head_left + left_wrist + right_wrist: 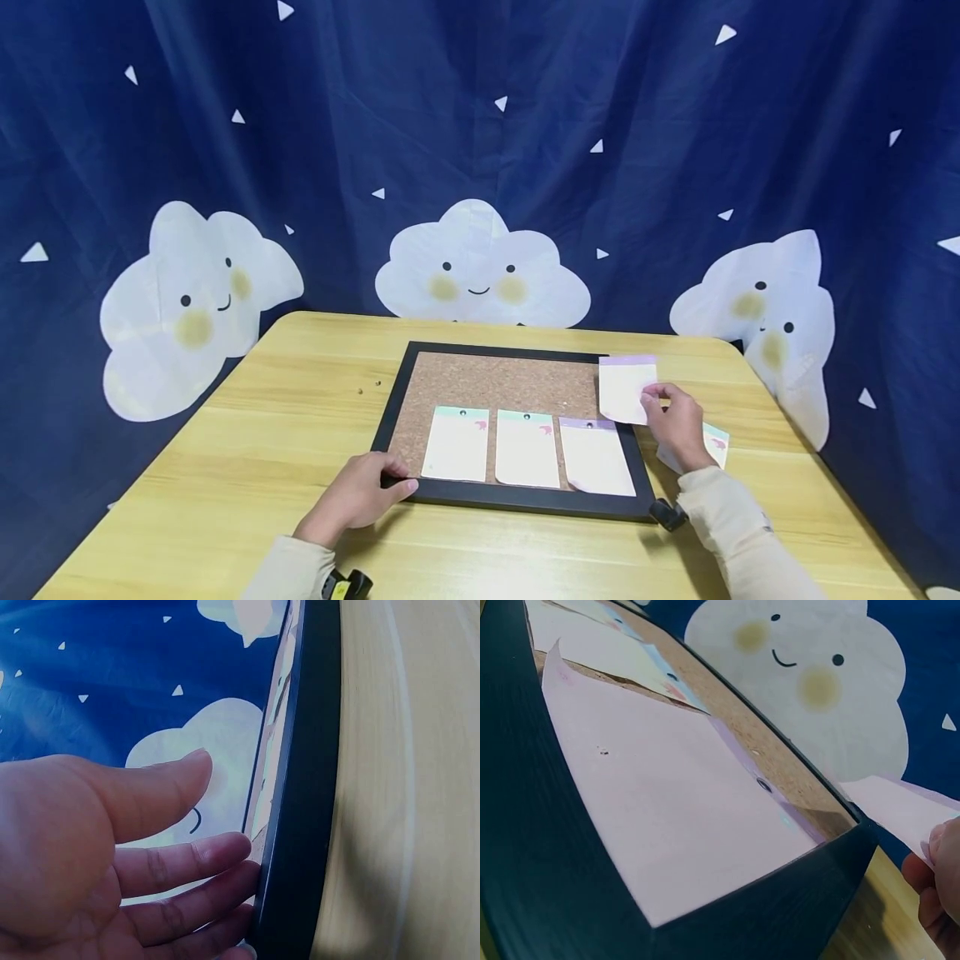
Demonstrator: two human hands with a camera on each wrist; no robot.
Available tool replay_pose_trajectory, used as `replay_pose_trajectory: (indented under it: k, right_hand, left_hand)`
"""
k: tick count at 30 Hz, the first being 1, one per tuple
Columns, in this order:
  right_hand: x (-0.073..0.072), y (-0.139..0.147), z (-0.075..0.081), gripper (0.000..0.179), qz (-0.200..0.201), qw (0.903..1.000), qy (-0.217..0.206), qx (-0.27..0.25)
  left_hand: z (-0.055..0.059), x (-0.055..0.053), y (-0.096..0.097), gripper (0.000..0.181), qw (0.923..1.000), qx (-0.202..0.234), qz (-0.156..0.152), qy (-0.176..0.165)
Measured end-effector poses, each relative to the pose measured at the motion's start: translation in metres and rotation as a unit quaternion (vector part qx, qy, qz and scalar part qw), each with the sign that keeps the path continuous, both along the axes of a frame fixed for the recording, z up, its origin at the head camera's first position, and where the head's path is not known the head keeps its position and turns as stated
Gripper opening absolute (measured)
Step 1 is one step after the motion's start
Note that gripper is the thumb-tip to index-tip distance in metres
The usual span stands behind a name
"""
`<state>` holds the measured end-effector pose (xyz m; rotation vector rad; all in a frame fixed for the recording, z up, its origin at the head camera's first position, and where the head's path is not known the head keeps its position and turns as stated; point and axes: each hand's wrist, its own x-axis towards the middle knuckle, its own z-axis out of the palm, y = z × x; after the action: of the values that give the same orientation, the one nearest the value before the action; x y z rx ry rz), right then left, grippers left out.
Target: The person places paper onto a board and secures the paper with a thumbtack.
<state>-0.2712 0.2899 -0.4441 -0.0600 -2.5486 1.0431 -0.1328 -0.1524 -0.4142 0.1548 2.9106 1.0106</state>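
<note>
A black-framed cork board [502,379] lies on the wooden table. Three paper notes are pinned along its lower half: a green-topped note [455,450], another green-topped note [527,454] and a purple-topped note [597,458] with a curled lower corner. My left hand [363,490] rests at the board's near left corner, its fairly straight fingers [187,862] touching the black frame [300,780]. Above the board's right edge, my right hand [677,425] pinches a loose purple-topped note [624,390] by its lower right side.
Partly behind the right wrist, more notes [716,446] with a green top edge lie on the table. Two tiny pins [369,387] sit left of the board. A blue curtain [480,125] with clouds surrounds the table [225,483].
</note>
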Motion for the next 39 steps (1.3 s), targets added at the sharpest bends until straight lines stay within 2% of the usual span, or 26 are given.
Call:
replay_pose_trajectory:
  k: [4,10,17,28,34,39]
  right_hand:
    - [-0.002,-0.003,0.0,0.019,0.017,0.9998,-0.006,-0.002]
    - [-0.004,-0.006,-0.001,0.016,0.02,0.9998,0.004,-0.003]
    - [-0.007,-0.009,0.0,0.018,0.022,0.9996,-0.015,-0.003]
    - [-0.009,-0.017,0.001,0.02,0.045,0.9984,-0.033,-0.006]
    - [-0.013,-0.019,-0.002,0.018,0.048,0.9985,-0.025,0.003]
    - [-0.016,-0.02,-0.006,0.019,0.058,0.9976,-0.037,0.0]
  left_hand:
    - [0.0,0.0,0.0,0.011,1.0,-0.001,-0.002,0.004]
    - [0.0,0.0,0.001,0.011,1.0,0.0,-0.002,0.007]
    - [0.0,-0.001,0.001,0.012,1.0,0.0,-0.002,0.007]
    - [0.0,-0.002,0.001,0.013,1.0,-0.002,0.001,-0.001]
    - [-0.002,-0.002,0.001,0.012,1.0,0.001,-0.001,0.003]
    - [-0.003,-0.002,0.0,0.012,1.0,0.0,-0.001,0.007]
